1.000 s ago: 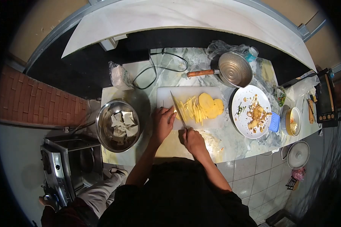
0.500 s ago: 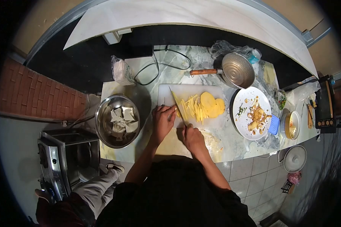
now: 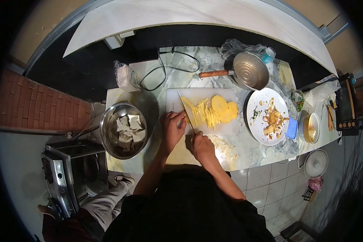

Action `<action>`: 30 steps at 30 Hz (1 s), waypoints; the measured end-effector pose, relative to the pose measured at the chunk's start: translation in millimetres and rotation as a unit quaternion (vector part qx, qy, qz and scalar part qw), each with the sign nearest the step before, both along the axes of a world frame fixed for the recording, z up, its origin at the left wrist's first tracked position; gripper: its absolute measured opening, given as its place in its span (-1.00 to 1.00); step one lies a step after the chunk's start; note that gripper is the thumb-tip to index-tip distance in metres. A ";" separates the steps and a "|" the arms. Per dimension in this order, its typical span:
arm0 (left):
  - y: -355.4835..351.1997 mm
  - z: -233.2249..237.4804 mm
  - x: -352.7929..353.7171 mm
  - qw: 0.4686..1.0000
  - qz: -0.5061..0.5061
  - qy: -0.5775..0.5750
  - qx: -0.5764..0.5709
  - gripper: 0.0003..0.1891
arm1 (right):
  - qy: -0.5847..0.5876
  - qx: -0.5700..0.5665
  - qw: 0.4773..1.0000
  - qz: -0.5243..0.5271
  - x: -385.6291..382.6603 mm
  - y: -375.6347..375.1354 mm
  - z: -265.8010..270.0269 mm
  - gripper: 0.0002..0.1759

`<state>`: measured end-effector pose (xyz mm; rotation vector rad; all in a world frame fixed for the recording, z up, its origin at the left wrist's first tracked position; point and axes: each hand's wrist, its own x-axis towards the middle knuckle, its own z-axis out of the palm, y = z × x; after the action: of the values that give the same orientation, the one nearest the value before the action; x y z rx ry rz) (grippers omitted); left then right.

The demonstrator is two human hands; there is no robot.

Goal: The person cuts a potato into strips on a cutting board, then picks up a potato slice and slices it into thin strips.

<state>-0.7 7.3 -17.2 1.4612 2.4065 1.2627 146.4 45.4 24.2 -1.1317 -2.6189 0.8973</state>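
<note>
Steel knife point(image 3: 188, 114) gripped in right hand point(image 3: 203, 149), left hand point(image 3: 173, 130), hold unclear, at board point(image 3: 173, 95) edge, bowl point(image 3: 107, 142) apart

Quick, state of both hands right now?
Left hand: fingers bent, fingertips at the near-left end of the yellow strips, beside the blade; a held piece can't be made out.
Right hand: grip closed on the knife.

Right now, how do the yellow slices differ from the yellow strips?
The slices are wide and round; the strips are thin and long. The slices lie farther from the knife, the strips closer to it. Both are yellow and rest on the cutting board.
</note>
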 end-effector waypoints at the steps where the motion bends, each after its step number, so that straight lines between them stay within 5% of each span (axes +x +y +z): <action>1: 0.3 0.8 0.7 1.000 0.003 -0.012 0.006 -0.77 | -0.001 -0.001 1.000 -0.001 -2.5 -0.8 4.5 -0.61; 3: 1.0 3.0 1.4 1.000 0.004 -0.024 0.011 -0.77 | -0.100 -0.047 0.994 -0.005 -7.9 -1.5 15.1 -0.73; 12: 1.5 4.2 -1.0 1.000 -0.011 -0.003 0.014 -0.80 | -0.115 -0.021 0.993 -0.012 -9.9 -1.0 3.0 -0.86; 22: 3.0 4.9 -2.0 1.000 -0.011 -0.004 0.029 -0.79 | 0.014 0.018 1.000 0.012 -1.5 -3.6 -33.7 -0.72; 30: 1.3 6.6 -3.3 1.000 -0.013 -0.002 0.018 -0.79 | -0.085 -0.082 0.993 -0.026 -1.6 11.0 -11.9 -0.61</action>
<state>-3.9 8.7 -10.6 1.4926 2.3648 1.3096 144.7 56.4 12.2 -1.3683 -2.6736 1.0657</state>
